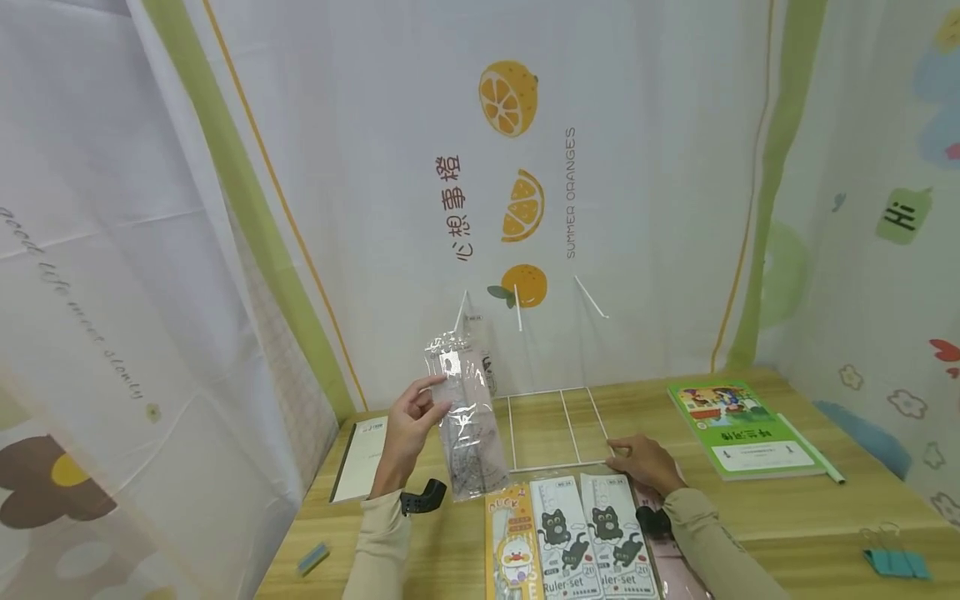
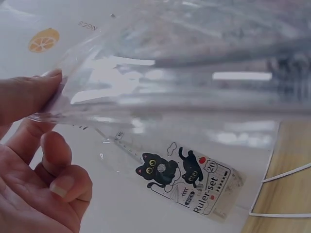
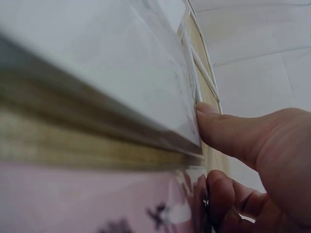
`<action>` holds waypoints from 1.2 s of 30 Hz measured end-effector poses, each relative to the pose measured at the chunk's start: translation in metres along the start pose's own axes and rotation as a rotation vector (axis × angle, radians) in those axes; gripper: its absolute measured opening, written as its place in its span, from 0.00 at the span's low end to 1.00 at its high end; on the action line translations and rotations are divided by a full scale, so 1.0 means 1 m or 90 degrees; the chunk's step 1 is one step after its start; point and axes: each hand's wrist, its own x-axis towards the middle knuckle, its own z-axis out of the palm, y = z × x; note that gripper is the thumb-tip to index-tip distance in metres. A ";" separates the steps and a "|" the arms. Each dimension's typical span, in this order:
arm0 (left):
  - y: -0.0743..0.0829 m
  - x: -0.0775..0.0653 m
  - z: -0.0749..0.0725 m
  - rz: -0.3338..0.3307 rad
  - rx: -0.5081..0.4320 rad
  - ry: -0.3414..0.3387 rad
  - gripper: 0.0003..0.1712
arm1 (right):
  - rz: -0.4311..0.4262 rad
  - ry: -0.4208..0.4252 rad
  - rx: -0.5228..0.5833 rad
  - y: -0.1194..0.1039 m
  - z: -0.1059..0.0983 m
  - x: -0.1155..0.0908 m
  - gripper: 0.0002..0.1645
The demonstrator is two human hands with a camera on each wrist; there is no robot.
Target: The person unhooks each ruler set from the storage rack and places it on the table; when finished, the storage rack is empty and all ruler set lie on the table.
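Note:
My left hand (image 1: 411,423) pinches the edge of a clear plastic ruler-set packet (image 1: 472,425) with its thumb and forefinger, holding it upright before the rack's left side. A ruler and a protractor show through the film. Behind it, another ruler-set packet with black cats (image 2: 182,177) hangs at the left hook, partly hidden in the head view. The white wire rack (image 1: 562,417) has its base frame on the table and several hooks sticking out above. At its front right corner, my right hand (image 1: 648,465) grips the wire, thumb tip on it and the other fingers curled below.
Along the table's front lie an orange duck packet (image 1: 513,542), two cat ruler-set packets (image 1: 566,533) and a pink packet (image 1: 678,567). A green book (image 1: 742,429) and a rolled tube (image 1: 813,450) lie right, with a teal binder clip (image 1: 896,562). Left are a notebook (image 1: 360,458) and an eraser (image 1: 312,558).

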 end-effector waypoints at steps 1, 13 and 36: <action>0.000 -0.003 -0.001 -0.017 0.003 -0.002 0.24 | 0.000 0.001 -0.002 0.000 0.000 0.001 0.28; -0.057 -0.076 -0.020 -0.329 0.030 -0.143 0.25 | -0.010 0.004 -0.009 -0.005 -0.009 0.002 0.27; -0.071 -0.105 -0.008 -0.322 0.264 -0.140 0.28 | 0.003 -0.008 0.013 -0.001 -0.003 -0.001 0.27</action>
